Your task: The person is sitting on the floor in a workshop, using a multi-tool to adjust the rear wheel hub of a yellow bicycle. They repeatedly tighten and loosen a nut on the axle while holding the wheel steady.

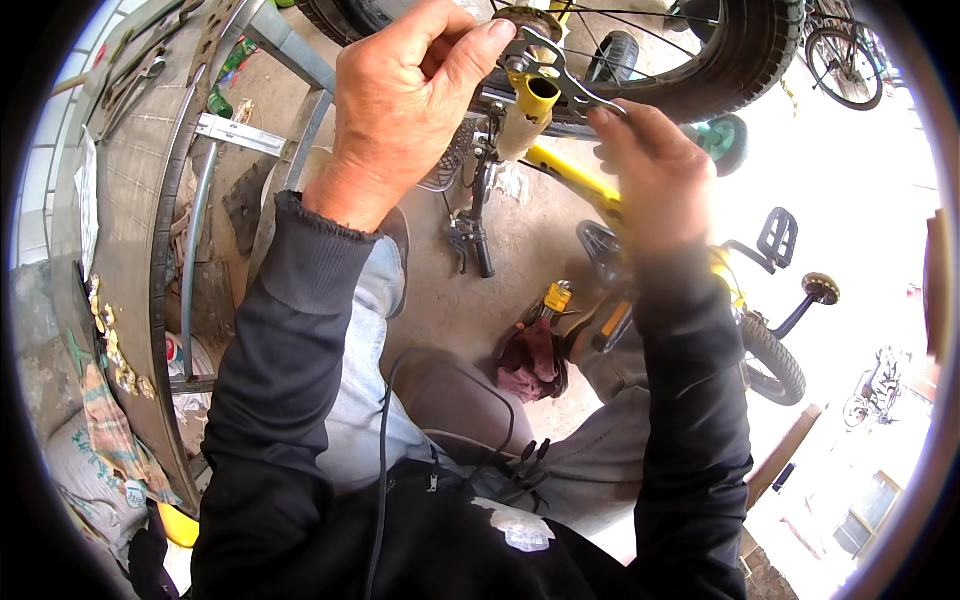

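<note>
My left hand (pixel 410 100) is closed at the top of the view, its thumb pressed against the head of a flat metal wrench (pixel 560 75). What lies under its curled fingers is hidden. The other end of the wrench is gripped by my right hand (pixel 660 170), which is partly smeared by motion. Between the hands, the wrench head sits at a round metal part (pixel 530 18) next to the wheel. Just below it is the open end of a yellow tube (pixel 540 92) of a small bicycle. The bicycle's black-tyred wheel (pixel 745 75) stands beyond my hands.
A handlebar with grip (pixel 482 250) hangs below the yellow frame (pixel 580 180). Pedals (pixel 778 238) and a smaller wheel (pixel 775 362) are at the right. A dark red cloth (pixel 530 362) and a yellow object (pixel 557 295) lie between my legs. At the left stands a worn bench (pixel 130 210) with metal legs.
</note>
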Tool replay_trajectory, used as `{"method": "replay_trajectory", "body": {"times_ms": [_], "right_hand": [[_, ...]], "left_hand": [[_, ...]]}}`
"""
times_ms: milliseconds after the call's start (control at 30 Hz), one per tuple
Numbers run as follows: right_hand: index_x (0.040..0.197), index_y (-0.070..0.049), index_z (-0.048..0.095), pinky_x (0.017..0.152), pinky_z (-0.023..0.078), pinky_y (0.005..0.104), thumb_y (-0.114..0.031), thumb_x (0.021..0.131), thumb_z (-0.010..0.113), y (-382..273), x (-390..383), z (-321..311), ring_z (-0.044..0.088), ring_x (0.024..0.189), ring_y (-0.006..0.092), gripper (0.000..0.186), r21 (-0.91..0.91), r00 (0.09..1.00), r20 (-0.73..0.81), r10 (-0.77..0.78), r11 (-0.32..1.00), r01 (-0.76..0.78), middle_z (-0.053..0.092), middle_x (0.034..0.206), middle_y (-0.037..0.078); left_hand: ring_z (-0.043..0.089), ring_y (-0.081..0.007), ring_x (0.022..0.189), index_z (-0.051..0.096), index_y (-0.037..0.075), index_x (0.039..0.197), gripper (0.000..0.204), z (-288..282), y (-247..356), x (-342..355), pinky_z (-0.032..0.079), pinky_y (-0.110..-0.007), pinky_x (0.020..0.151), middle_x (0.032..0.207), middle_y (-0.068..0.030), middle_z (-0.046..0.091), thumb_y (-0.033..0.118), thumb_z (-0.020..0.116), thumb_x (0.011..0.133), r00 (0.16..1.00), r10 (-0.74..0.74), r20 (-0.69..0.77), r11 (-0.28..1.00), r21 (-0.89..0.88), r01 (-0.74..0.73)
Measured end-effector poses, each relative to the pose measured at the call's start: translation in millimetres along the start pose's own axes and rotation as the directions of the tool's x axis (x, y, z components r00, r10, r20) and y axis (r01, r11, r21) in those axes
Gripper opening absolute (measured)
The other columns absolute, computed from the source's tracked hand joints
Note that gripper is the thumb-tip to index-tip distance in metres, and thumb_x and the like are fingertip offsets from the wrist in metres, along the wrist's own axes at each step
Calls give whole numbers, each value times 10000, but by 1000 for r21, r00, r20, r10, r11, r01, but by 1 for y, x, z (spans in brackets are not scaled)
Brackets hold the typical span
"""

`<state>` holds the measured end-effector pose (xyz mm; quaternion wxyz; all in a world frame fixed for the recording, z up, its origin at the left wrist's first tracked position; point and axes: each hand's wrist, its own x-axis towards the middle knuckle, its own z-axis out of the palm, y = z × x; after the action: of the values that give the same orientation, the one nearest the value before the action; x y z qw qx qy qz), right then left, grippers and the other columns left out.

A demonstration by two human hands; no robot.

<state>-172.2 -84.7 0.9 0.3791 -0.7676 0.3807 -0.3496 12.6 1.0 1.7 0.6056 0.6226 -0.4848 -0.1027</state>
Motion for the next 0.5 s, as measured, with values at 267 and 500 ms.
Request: {"method": "replay_trajectory", "body": {"times_ms": [267,500], "right_hand": [[924,-14,690,598,492,249,-135,795,740,1,2,-1,629,637,129,183,-55,999,0,-50,997,50,665,734,118],[909,-32,694,600,493,264,-140,777,747,3,4,-4,641,643,188,179,-106,991,21,-129,986,130,663,760,114]], "left_hand": [[530,-7,604,630,46,853,167,-1,3,2,456,-164,529,664,43,580,204,651,902,1000,19,9,996,82,-19],[518,-11,589,628,44,847,181,-2,3,3,436,-169,513,642,46,566,214,648,905,997,81,8,990,115,-81]]}}
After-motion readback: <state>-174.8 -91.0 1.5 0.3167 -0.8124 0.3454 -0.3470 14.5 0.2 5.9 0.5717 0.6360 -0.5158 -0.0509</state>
